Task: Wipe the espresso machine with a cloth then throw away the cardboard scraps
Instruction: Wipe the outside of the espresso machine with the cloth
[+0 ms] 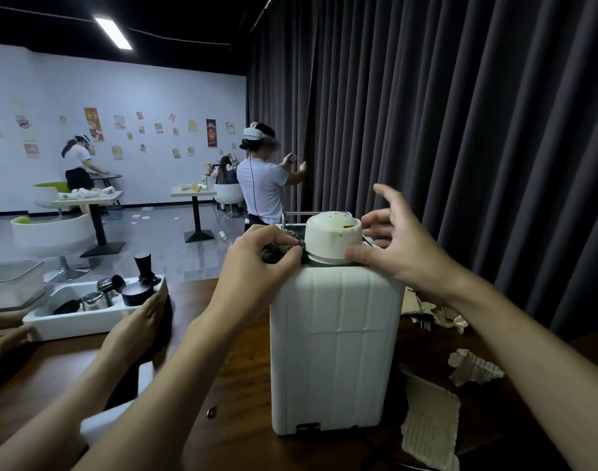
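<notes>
Left hand (263,253) pinched shut on a dark crumpled cloth (284,250), pressing it on the top edge of the tall white plastic espresso machine (335,348), which stands on the dark wooden counter (236,385). Cloth sits just left of a white upturned cup (333,236) on the machine top, touching it or nearly. Right hand (389,239) open, fingers spread, thumb and fingertips against the cup's right side and base. Torn corrugated cardboard scraps (474,368) lie on the counter right of the machine, below the right forearm, apart from both hands. White tray of dark coffee tools (97,300) far left, another person's hand (148,314) on it
</notes>
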`<move>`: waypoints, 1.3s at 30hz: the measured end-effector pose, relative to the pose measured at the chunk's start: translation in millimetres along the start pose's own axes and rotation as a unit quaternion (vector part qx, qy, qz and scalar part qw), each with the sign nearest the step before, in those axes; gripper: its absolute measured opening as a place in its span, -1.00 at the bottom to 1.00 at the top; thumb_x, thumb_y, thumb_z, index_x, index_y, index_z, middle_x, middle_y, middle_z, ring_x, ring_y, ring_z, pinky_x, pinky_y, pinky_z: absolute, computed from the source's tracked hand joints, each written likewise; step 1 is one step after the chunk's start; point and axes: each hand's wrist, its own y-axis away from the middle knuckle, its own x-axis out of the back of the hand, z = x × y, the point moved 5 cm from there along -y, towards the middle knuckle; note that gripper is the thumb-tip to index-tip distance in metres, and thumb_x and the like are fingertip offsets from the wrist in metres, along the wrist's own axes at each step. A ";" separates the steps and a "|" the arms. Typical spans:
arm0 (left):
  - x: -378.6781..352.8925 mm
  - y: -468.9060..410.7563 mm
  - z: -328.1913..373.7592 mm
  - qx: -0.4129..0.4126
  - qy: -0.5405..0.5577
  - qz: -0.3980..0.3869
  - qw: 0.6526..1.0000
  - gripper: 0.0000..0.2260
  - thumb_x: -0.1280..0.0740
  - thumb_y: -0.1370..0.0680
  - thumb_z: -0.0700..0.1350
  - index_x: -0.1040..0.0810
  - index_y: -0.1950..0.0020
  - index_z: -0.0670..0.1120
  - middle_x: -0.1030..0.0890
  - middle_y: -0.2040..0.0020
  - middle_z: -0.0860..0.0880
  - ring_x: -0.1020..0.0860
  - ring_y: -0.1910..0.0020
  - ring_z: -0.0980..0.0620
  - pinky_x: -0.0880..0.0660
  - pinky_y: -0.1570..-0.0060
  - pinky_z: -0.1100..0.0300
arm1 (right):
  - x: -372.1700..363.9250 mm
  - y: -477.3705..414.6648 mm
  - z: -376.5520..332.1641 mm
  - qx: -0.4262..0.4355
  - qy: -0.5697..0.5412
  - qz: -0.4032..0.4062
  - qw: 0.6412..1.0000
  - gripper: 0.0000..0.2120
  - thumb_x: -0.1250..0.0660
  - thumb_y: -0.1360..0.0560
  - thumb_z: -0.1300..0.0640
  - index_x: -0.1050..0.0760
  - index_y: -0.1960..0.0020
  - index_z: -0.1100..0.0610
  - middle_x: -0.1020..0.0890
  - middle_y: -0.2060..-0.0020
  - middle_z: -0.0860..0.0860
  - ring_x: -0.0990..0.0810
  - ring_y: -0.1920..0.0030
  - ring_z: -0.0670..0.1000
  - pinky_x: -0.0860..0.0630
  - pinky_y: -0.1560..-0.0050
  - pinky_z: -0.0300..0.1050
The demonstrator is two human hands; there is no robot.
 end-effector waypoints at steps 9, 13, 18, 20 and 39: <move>-0.8 -0.7 -0.2 0.004 -0.001 0.001 1.000 -0.96 -0.46 -0.52 -0.10 -0.67 0.09 0.05 -0.59 0.08 0.18 -0.53 0.04 0.31 -0.44 0.10 0.39 | -7.3 -0.8 -6.8 0.002 0.025 0.003 1.000 0.05 -0.58 -0.33 0.09 0.05 -0.56 -0.09 -0.39 -0.22 -0.01 -0.48 -0.13 -0.13 -0.44 0.10 -0.51; -1.2 -1.0 -1.0 0.000 -0.009 0.001 1.000 -0.98 -0.45 -0.52 -0.07 -0.67 0.07 0.04 -0.58 0.08 0.19 -0.52 0.03 0.33 -0.47 0.09 0.33 | 2.1 4.9 -3.1 -0.004 -0.022 -0.006 1.000 -0.02 -0.50 -0.42 0.13 0.11 -0.56 -0.15 -0.33 -0.38 0.03 -0.45 -0.31 -0.03 -0.44 -0.27 -0.14; -1.3 -1.5 -0.8 -0.005 -0.014 0.006 1.000 -0.99 -0.45 -0.52 -0.08 -0.67 0.08 0.03 -0.59 0.08 0.18 -0.52 0.04 0.31 -0.45 0.12 0.34 | -9.7 2.5 -6.3 -0.010 0.026 0.011 1.000 0.10 -0.57 -0.33 0.03 0.16 -0.56 -0.13 -0.19 -0.47 0.04 -0.38 -0.31 -0.03 -0.38 0.05 -0.47; -1.1 -0.9 -0.8 -0.005 -0.013 0.003 1.000 -0.98 -0.45 -0.52 -0.08 -0.67 0.08 0.04 -0.59 0.08 0.18 -0.52 0.04 0.32 -0.46 0.12 0.35 | -5.1 3.8 -5.5 -0.002 0.028 0.029 0.999 0.07 -0.56 -0.35 0.04 0.15 -0.56 -0.14 -0.20 -0.45 0.05 -0.41 -0.29 -0.01 -0.38 -0.10 -0.32; -3.8 -0.6 1.5 -0.006 -0.019 0.006 1.000 -0.98 -0.44 -0.53 -0.08 -0.67 0.06 0.02 -0.57 0.07 0.18 -0.52 0.03 0.28 -0.48 0.08 0.33 | -4.3 10.8 -5.0 -0.035 0.020 0.027 0.999 0.03 -0.54 -0.38 0.04 0.11 -0.58 -0.03 -0.52 -0.17 0.01 -0.52 -0.01 -0.23 -0.41 0.15 -0.56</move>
